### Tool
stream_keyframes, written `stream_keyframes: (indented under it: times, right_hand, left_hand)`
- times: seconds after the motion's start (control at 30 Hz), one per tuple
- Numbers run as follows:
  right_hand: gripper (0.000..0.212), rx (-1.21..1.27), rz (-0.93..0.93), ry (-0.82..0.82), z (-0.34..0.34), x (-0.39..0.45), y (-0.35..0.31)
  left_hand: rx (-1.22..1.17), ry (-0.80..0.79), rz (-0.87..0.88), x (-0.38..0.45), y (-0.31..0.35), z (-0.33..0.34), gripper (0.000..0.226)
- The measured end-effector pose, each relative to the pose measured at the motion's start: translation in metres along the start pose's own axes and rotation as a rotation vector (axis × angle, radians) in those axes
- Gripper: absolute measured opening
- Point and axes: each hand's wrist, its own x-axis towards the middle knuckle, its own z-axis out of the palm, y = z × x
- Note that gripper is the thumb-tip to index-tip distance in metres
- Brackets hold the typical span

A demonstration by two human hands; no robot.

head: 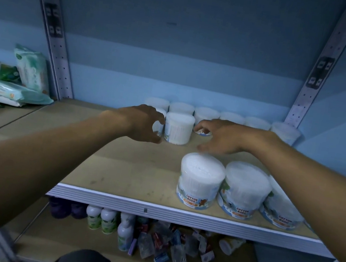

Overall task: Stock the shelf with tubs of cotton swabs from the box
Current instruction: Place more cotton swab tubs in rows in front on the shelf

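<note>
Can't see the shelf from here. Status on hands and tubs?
Left hand curled beside round white cotton-swab tub, contact unclear. Right hand open, hovering right of it. Back row and front tubs standing; nothing blocking.

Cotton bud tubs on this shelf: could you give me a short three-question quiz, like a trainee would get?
1. True or false: the left hand holds a bottle.
2. How many tubs stand along the shelf's front edge: A one, B three, C six?
3. What lies on the neighbouring shelf at far left?

Key:
1. False; its fingers curl beside a lone tub, and no bottle is in it.
2. B, the front tubs.
3. Wipe packs.
</note>
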Motion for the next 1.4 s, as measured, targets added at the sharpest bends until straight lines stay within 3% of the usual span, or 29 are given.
stream_keyframes:
  times: [0.13, 0.3, 0.47, 0.7, 1.07, 1.4]
  right_hand:
    - [0.08, -0.008, 0.057, 0.042, 0.002, 0.027, -0.006]
    - [0.092, 0.011, 0.102, 0.083, 0.004, 0.065, -0.011]
    - [0.095, 0.007, 0.121, 0.116, 0.002, 0.097, -0.019]
    - [0.095, -0.04, 0.158, 0.095, 0.002, 0.129, -0.029]
    - [0.084, -0.065, 0.149, 0.106, 0.005, 0.143, -0.034]
    - [0.082, -0.004, 0.132, -0.02, 0.003, 0.132, -0.039]
  left_hand:
    - [-0.015, -0.018, -0.052, 0.018, -0.016, 0.001, 0.058]
    - [0.003, 0.027, -0.067, 0.038, -0.03, 0.005, 0.075]
    - [-0.014, 0.039, -0.056, 0.063, -0.04, 0.005, 0.069]
    - [-0.046, 0.01, -0.099, 0.093, -0.052, 0.013, 0.082]
    - [-0.049, 0.011, -0.088, 0.111, -0.059, 0.023, 0.083]
    - [-0.036, -0.002, -0.038, 0.092, -0.058, 0.017, 0.081]
